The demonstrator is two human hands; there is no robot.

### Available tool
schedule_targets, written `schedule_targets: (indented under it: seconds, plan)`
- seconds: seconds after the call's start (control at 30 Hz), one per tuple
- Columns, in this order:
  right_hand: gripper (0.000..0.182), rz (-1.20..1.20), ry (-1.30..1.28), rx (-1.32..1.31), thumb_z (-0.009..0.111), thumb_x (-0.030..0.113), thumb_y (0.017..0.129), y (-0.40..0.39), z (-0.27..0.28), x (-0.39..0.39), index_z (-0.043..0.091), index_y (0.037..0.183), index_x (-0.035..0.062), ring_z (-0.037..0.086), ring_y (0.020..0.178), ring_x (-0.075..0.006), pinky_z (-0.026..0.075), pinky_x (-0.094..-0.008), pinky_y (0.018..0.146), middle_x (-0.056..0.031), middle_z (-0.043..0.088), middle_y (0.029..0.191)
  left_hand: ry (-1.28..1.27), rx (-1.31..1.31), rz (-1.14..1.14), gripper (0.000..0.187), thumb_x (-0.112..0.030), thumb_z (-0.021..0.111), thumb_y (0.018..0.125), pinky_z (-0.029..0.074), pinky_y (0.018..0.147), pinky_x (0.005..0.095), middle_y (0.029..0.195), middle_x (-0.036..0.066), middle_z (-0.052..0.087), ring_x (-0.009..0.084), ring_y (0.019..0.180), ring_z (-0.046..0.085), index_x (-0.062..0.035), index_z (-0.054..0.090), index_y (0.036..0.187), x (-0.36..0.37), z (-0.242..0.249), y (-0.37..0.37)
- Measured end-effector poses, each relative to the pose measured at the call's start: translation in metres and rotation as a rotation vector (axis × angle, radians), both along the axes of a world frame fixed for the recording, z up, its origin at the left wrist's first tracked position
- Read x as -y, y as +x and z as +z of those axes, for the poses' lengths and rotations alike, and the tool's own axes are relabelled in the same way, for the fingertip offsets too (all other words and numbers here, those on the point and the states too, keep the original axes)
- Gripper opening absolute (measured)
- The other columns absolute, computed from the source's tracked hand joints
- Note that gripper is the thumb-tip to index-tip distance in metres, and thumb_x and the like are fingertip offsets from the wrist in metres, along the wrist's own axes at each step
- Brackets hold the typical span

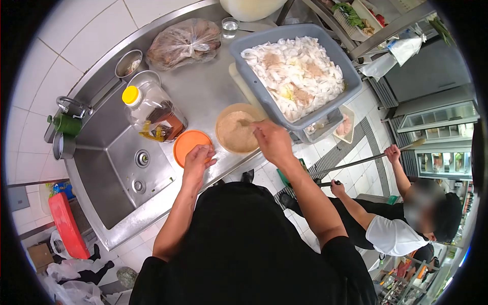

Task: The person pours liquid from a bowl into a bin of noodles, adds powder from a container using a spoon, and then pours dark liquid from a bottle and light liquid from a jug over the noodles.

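My right hand (273, 142) is over the right edge of a round tub of beige powder (233, 133). Its fingers are pinched together; a small dark shape shows in the powder by the fingertips, and I cannot make out what they hold. My left hand (198, 165) hovers at the right edge of an orange round lid (189, 146), fingers loosely curled and apart, apparently holding nothing. Beyond the tub stands a large grey bin (245, 76) full of white sliced pieces (290, 66), with patches of beige powder and yellowish spots on top.
A clear jar with a yellow cap (131, 95) stands beside the sink (119, 175). Further back are a plastic-wrapped bundle (185, 43), metal bowls (129, 64) and a glass (230, 27). At right, a co-worker (391, 234) in a white sleeve holds a long pole (356, 162).
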State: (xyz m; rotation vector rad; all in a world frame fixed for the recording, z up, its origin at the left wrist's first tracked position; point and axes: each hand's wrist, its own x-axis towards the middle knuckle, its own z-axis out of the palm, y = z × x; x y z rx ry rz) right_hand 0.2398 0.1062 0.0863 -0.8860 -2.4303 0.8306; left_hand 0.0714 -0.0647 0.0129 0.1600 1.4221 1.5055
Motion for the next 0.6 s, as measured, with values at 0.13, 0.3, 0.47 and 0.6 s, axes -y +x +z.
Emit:
schedule_targets:
  seconds: [0.13, 0.3, 0.47, 0.6]
  plan:
    - [0.019, 0.044, -0.364, -0.001, 0.057, 0.012, 0.09, -0.001, -0.004, 0.012, 0.068, 0.1, 0.001, 0.066, 0.077, -0.0265, 0.05, -0.0322, 0.069, -0.0141, 0.068, 0.089, 0.011, 0.014, 0.0, 0.022, -0.027, 0.052, 0.099, 0.052, 0.078, 0.0309, 0.098, 0.003, 0.059, 0.0133, 0.093, 0.058, -0.0062, 0.059, 0.098, 0.002, -0.001, 0.0]
    - [0.019, -0.203, -1.016, -0.196, 0.056, 0.011, 0.092, 0.021, -0.009, -0.019, 0.065, 0.102, -0.0019, 0.051, 0.056, -0.0108, 0.038, -0.0256, 0.049, -0.0061, 0.063, 0.081, -0.004, 0.023, 0.014, 0.021, -0.026, 0.053, 0.098, 0.053, 0.078, 0.0308, 0.099, 0.004, 0.059, 0.0135, 0.093, 0.058, -0.0055, 0.059, 0.099, 0.006, -0.007, -0.004]
    - [0.018, -0.296, -1.309, -0.447, 0.053, 0.011, 0.095, 0.03, -0.003, -0.033, 0.062, 0.104, -0.0016, 0.037, 0.045, -0.005, 0.026, -0.0208, 0.04, -0.0038, 0.06, 0.077, 0.004, 0.026, 0.028, 0.023, -0.026, 0.054, 0.098, 0.053, 0.079, 0.0317, 0.102, 0.005, 0.06, 0.0145, 0.093, 0.059, -0.0046, 0.059, 0.102, 0.006, -0.011, -0.006]
    - [0.018, -0.292, -1.31, -0.536, 0.053, 0.009, 0.094, 0.038, 0.008, -0.068, 0.061, 0.106, -0.0014, 0.038, 0.045, -0.0052, 0.029, -0.02, 0.04, -0.003, 0.059, 0.074, 0.008, 0.022, 0.025, 0.023, -0.026, 0.054, 0.098, 0.053, 0.08, 0.0329, 0.102, 0.005, 0.06, 0.0153, 0.094, 0.059, -0.0045, 0.059, 0.102, 0.006, -0.011, -0.009]
